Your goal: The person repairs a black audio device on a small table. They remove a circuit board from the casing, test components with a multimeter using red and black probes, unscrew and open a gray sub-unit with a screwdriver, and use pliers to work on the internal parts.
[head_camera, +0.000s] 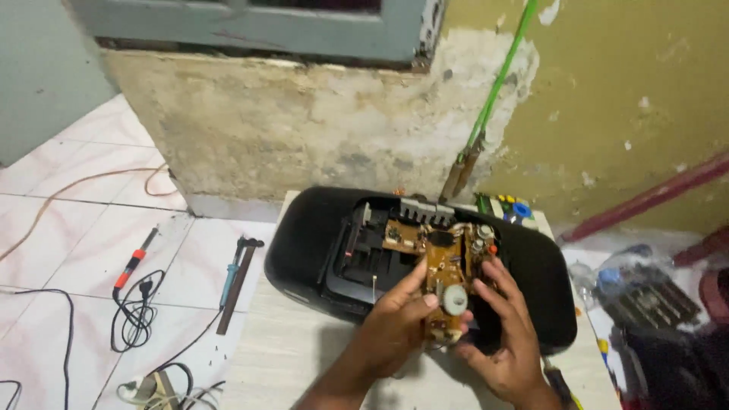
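A black radio casing (304, 243) lies opened on a pale low table (281, 349). Inside it I see brown circuit boards (404, 237) and a silver heat sink (421, 209). My left hand (391, 326) grips the lower left edge of a long brown circuit board (446, 266) with a grey round disc on it. My right hand (505, 330) holds the same board from the right side, fingers curled against its edge. The board is tilted up out of the casing.
On the white tiled floor to the left lie a soldering iron (130, 266) with its black cord, a desoldering pump (231, 277) and cables. A green stick (493, 91) leans on the peeling wall. Dark clutter (653, 296) sits at right.
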